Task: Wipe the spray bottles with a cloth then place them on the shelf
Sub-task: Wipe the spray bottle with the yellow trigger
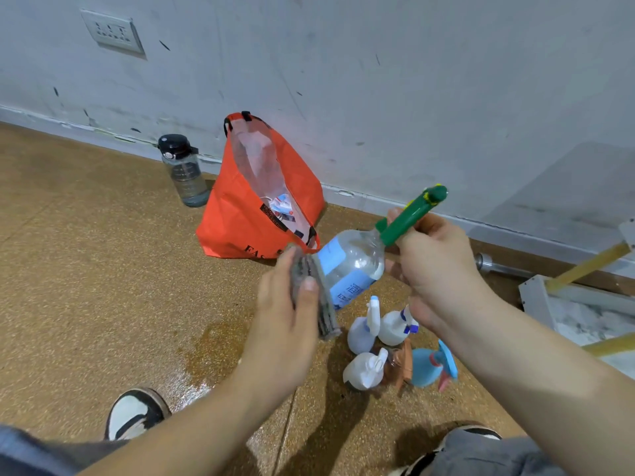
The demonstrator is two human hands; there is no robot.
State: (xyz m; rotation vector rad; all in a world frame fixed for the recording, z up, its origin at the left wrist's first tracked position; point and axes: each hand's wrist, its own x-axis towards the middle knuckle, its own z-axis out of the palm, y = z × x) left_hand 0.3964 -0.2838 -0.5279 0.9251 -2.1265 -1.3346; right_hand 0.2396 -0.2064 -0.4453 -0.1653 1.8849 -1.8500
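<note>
My right hand (434, 266) grips the green spray head of a clear bottle with a blue label (350, 266), held tilted above the floor. My left hand (287, 324) holds a folded grey cloth (318, 297) against the bottle's left side, thumb on top of the cloth. Below on the floor stand several more spray bottles: two white ones (364, 329) (395, 326), another white one (366, 369), a brown one (400, 367) and a blue one with a pink trigger (433, 367).
An orange tote bag (240, 214) stands open by the wall, with a grey water bottle (184, 170) to its left. A white shelf frame with yellow rods (580, 304) is at the right edge. My shoes (135, 415) are at the bottom. A wet patch lies on the brown floor (103, 269).
</note>
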